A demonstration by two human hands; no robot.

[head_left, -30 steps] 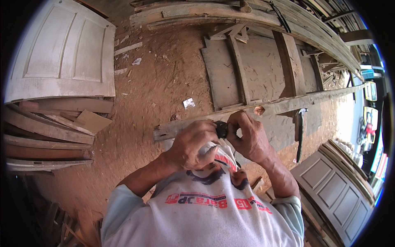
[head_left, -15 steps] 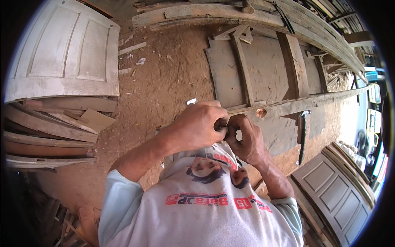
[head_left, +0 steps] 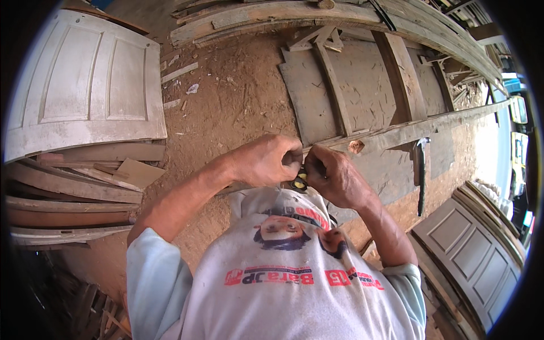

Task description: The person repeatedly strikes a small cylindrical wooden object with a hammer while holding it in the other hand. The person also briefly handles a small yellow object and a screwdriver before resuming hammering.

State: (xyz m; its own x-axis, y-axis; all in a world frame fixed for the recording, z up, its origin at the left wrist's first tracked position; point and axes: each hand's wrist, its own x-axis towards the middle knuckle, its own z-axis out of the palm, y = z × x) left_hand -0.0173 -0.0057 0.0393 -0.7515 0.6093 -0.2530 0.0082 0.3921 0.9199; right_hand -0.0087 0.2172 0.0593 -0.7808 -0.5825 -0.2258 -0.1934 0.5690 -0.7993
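Note:
My left hand (head_left: 274,161) and my right hand (head_left: 339,177) are raised close together in front of my shirt. Both have their fingers curled into a pinch, and whatever lies between the fingertips is hidden or too small to name. Just below the gap between them shows a small yellow-and-black thing (head_left: 300,182), partly covered; I cannot tell whether a finger touches it. A long squared timber (head_left: 413,131), with a rough hollow near its close end, runs off to the right just beyond my right hand.
A hammer (head_left: 421,175) with a dark handle hangs against the timber. An off-white panelled door (head_left: 85,73) and stacked boards (head_left: 73,187) lie left. Long planks (head_left: 272,16) cross the far side. Another panelled door (head_left: 467,255) rests at lower right; a grey sheet (head_left: 362,85) covers some ground.
My hands have moved slightly left and drawn a little apart at the fingertips. The yellow-and-black thing has come into sight below them. The whole view has shifted slightly.

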